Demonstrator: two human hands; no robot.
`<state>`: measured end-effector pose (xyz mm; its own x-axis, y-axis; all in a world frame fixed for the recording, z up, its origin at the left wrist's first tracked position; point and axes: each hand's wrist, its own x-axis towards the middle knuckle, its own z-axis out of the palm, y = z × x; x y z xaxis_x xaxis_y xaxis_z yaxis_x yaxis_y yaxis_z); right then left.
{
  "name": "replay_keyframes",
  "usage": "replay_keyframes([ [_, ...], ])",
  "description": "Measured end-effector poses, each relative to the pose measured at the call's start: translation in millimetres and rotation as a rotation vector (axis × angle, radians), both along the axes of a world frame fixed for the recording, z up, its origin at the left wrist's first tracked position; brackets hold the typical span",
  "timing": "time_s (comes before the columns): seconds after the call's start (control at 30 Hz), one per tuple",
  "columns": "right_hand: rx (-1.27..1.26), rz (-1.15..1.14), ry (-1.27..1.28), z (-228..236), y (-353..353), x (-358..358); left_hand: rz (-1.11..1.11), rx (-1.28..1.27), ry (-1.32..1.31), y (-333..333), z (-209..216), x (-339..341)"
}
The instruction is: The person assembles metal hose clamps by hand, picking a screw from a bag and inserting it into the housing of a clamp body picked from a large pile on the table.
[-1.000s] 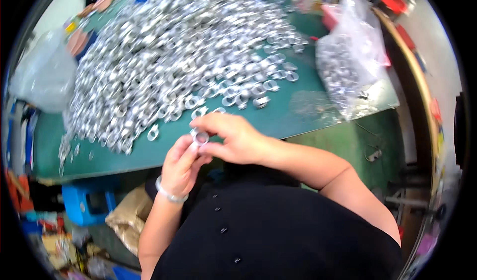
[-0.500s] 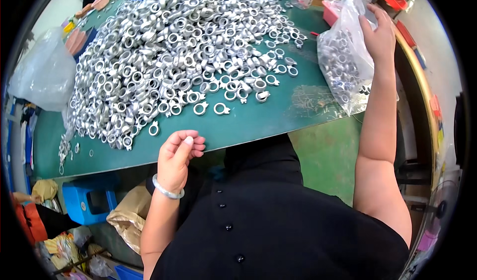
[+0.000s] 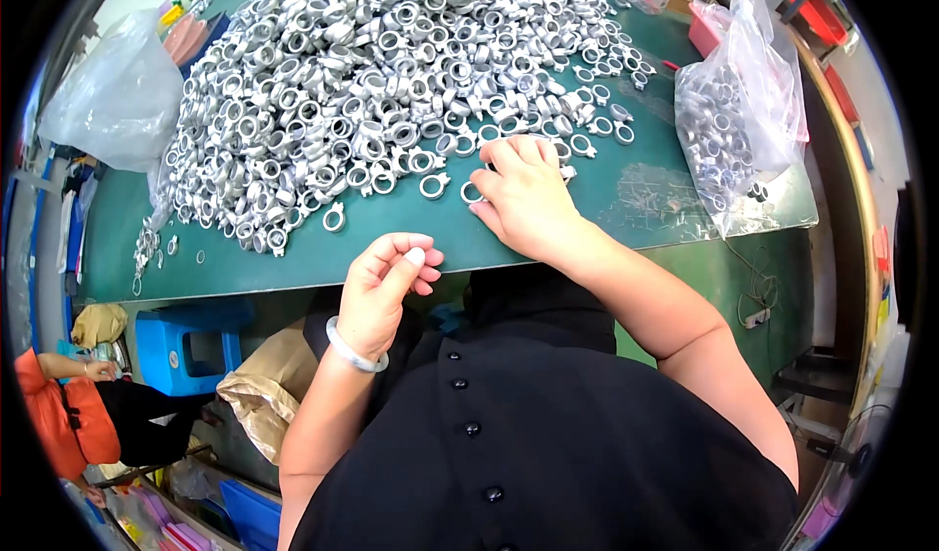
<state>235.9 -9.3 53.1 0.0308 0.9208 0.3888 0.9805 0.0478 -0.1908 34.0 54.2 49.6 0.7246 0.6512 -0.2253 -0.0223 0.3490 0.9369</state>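
Green tabletop, heaped silvery tabbed rings

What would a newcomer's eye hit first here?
The big heap of silvery metal rings, sprawling over the green tabletop across the upper middle. Next, the right hand at the heap's near edge and the left hand, fingers curled, by the table's front edge. Then the clear plastic bag of similar rings on the table's right side.
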Motion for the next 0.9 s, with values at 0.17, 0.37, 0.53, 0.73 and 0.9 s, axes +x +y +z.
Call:
replay_keyframes([
  [0.17,0.086,0.159,0.179,-2,-3,2,0.002,-0.04,0.012,-1,-2,5],
  [0.37,0.058,0.433,0.515,10,-10,-10,-0.069,-0.18,-0.058,-1,0,13],
  [0.53,-0.09,0.48,1.033,0,-13,-13,-0.037,-0.25,-0.112,-7,3,14],
  [0.73,-0.269,0.431,1.675,-3,-13,-20,0.076,-0.313,-0.214,-18,-4,15],
  [0.9,-0.275,0.465,1.807,-2,-11,-22,0.092,-0.325,-0.253,-20,-2,14],
])
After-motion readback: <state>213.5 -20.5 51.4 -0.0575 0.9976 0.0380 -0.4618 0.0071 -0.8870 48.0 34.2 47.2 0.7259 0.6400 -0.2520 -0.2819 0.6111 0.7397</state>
